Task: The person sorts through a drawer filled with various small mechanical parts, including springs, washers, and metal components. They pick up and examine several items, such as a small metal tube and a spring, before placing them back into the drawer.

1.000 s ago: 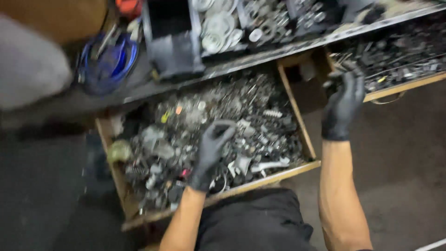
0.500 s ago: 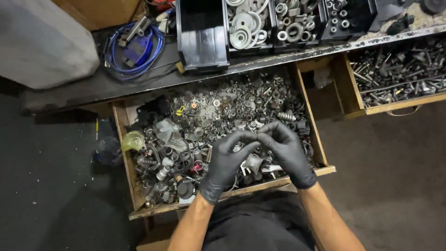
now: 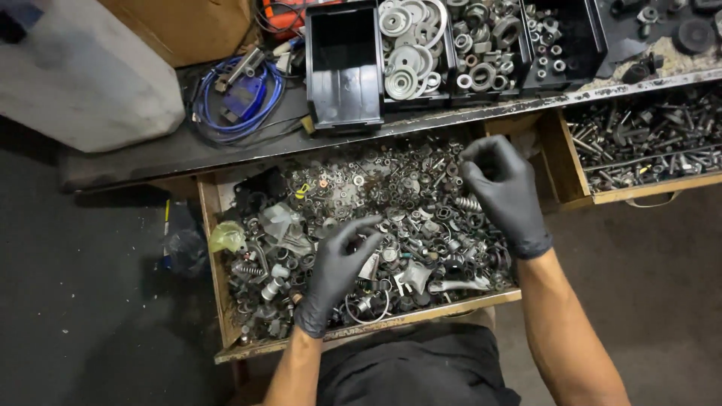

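Observation:
An open wooden drawer [image 3: 213, 248] under the bench holds a heap of nuts, washers, springs and bolts. My left hand [image 3: 337, 272], in a black glove, lies on the heap near the drawer's front with its fingers spread and nothing gripped. My right hand [image 3: 508, 194], also gloved, hovers over the drawer's far right corner. Its fingers are curled and the fingertips are drawn together. Whether a small part sits between them is hidden. A coil spring [image 3: 468, 203] lies just left of that hand.
On the bench behind stand black bins: one empty [image 3: 344, 68], one of large washers [image 3: 408, 49], one of nuts [image 3: 486, 45]. A second open drawer of bolts [image 3: 645, 143] is at right. A blue cable coil [image 3: 239, 98] and a white container [image 3: 83, 75] sit at left.
Both hands met over the drawer's middle half a second ago. They have since parted: the right hand rose toward the far right corner, and the left hand dropped onto the parts near the front.

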